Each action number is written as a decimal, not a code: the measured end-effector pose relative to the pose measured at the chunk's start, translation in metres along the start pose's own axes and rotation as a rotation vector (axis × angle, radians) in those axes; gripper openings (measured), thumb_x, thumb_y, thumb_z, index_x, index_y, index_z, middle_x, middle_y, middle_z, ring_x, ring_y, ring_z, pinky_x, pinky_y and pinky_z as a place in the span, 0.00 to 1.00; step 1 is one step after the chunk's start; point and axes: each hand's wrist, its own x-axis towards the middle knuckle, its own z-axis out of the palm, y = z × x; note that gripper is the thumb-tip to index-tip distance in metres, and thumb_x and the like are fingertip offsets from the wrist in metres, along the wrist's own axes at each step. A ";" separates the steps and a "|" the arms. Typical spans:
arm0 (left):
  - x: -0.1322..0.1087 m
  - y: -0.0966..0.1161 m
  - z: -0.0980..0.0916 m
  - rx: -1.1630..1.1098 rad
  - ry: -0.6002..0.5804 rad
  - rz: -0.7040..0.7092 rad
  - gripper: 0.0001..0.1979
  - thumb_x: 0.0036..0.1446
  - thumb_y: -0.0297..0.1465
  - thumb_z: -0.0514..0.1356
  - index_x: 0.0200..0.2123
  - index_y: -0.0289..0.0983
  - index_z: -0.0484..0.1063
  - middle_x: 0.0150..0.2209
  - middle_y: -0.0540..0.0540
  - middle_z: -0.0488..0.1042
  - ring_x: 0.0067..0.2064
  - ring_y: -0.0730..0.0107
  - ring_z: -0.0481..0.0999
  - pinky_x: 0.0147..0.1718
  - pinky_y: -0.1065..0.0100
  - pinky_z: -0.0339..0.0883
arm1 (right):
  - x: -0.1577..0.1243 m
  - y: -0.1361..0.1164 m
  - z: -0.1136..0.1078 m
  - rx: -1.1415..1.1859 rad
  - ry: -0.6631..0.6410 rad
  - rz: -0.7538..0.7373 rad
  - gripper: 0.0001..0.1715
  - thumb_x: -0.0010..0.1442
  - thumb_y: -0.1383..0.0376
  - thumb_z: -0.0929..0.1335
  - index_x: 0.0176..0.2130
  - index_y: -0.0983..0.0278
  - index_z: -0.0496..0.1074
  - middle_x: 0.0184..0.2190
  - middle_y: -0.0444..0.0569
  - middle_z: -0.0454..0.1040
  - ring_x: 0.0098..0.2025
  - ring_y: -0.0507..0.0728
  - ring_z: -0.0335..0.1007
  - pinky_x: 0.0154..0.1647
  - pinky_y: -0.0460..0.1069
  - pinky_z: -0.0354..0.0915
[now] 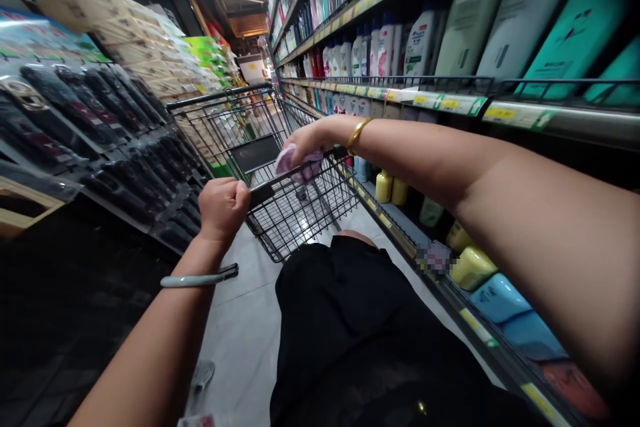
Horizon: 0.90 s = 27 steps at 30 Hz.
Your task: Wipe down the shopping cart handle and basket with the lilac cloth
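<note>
Black wire made up the shopping cart (220,96), which stood in the aisle right in front of the person, its handle (263,192) running aslant between the two hands. Shelves of bottles rose close on the right, and a rack of dark wrapped packs (125,177) stood on the left. With so little room, a turn to the right could have scraped the basket along the lower shelf edge (386,220) or knocked the yellow bottles (384,187) near it; a swing to the left could have snagged the packs. The lilac cloth (286,159) was another likely trouble: bunched between palm and bar, it might have slid, weakening the hold on that side, or dropped if the fingers loosened.

The left hand (223,210) was closed in a fist around the near left end of the handle, thumb folded over. The right hand (310,137) reached across, bent at the wrist, its fingers curled down on the cloth and gripping it against the handle; their tips were partly hidden, so how firmly they pressed could not be told.
</note>
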 end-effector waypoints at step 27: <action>0.002 0.070 0.025 0.444 -0.036 0.016 0.28 0.76 0.43 0.44 0.29 0.38 0.73 0.29 0.39 0.79 0.28 0.60 0.71 0.29 0.60 0.37 | -0.015 0.011 0.017 -0.039 0.056 -0.069 0.14 0.68 0.67 0.70 0.53 0.65 0.77 0.32 0.43 0.73 0.28 0.48 0.65 0.28 0.43 0.62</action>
